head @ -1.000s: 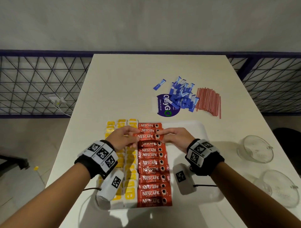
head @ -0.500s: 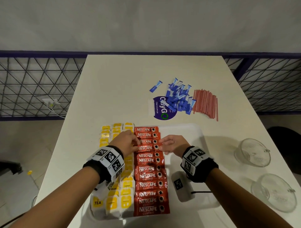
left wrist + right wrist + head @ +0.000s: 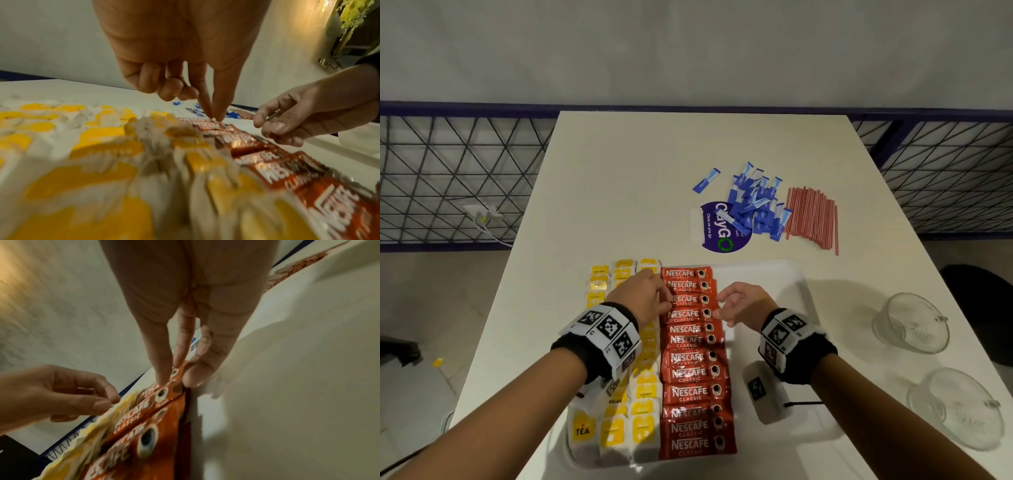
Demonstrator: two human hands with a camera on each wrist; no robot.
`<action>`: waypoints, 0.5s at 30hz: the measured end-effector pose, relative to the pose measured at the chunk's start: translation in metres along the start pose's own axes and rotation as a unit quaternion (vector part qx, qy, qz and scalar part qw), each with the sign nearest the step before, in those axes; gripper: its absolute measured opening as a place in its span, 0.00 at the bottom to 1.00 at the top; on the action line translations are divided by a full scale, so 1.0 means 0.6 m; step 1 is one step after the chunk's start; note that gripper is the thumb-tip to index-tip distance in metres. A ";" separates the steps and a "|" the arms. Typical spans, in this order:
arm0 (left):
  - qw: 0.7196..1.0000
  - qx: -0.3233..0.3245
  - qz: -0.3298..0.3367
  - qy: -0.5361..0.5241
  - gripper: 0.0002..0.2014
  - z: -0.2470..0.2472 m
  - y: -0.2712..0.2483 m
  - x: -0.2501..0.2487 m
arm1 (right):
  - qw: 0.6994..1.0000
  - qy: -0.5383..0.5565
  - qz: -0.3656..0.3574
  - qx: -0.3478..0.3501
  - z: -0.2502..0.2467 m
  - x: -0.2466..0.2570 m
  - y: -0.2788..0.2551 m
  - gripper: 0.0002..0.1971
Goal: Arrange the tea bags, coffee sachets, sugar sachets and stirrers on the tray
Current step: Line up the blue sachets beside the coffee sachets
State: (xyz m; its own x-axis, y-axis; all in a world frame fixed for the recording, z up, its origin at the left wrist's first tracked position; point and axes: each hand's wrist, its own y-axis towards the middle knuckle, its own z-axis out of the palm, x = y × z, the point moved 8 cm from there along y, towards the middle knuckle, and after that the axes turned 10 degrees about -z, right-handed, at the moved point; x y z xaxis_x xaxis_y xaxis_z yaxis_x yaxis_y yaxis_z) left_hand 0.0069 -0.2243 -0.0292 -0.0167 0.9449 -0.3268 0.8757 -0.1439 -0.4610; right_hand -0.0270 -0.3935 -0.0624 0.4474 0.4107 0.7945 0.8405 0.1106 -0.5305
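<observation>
Two hands low over a white tray (image 3: 767,274) at the near end of a pale table (image 3: 654,171). Left hand (image 3: 643,298) at the left side of a long row of red coffee sachets (image 3: 693,359), thumb and first finger pressed together. Pinching the left edge of one coffee sachet (image 3: 690,300) near the far end of the row. Other left fingers (image 3: 170,87) curled in, as seen from the left wrist.

Right hand (image 3: 743,305) just beside the right side of the same row. From the right wrist, one fingertip on top of a sachet end and the thumb against its edge. From the left wrist, fingers loosely bent with a small gap. Cannot tell if a real pinch or just a touch.

Lying flat on the tray, one sachet after another, each a bit over the next. Just left of the red row, three rows of yellow and white tea bags (image 3: 643,425), touching it.

Farther off on the table, a heap of blue sugar sachets (image 3: 753,205), partly on a round purple sticker (image 3: 714,226). Right beside the heap, a bunch of thin red stirrers (image 3: 811,216). To the right of the tray, two glass cups (image 3: 911,322).
</observation>
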 end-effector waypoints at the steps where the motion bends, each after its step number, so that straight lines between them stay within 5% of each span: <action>1: 1.000 -0.007 0.003 -0.007 0.09 -0.009 0.002 -0.002 | 1.000 -0.016 -0.002 -0.005 -0.009 0.005 0.000 0.09; 11: 0.998 0.003 0.014 -0.066 0.13 -0.107 0.061 -0.049 | 0.987 -0.040 0.022 -0.153 -0.191 0.061 0.072 0.12; 13: 0.997 0.013 0.003 -0.079 0.14 -0.115 0.076 -0.058 | 0.981 -0.089 0.059 -0.159 -0.215 0.060 0.096 0.04; 15: 0.995 0.026 -0.009 -0.092 0.15 -0.119 0.091 -0.063 | 0.977 -0.098 0.079 -0.170 -0.231 0.068 0.112 0.29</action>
State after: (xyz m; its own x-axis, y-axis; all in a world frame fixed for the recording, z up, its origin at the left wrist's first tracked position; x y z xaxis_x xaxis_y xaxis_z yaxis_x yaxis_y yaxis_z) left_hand 0.0900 -0.2470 0.0171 -0.1241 0.8785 -0.4613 0.8483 -0.1473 -0.5087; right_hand 0.0900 -0.4948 -0.0243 0.5409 0.5681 0.6203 0.8332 -0.2616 -0.4871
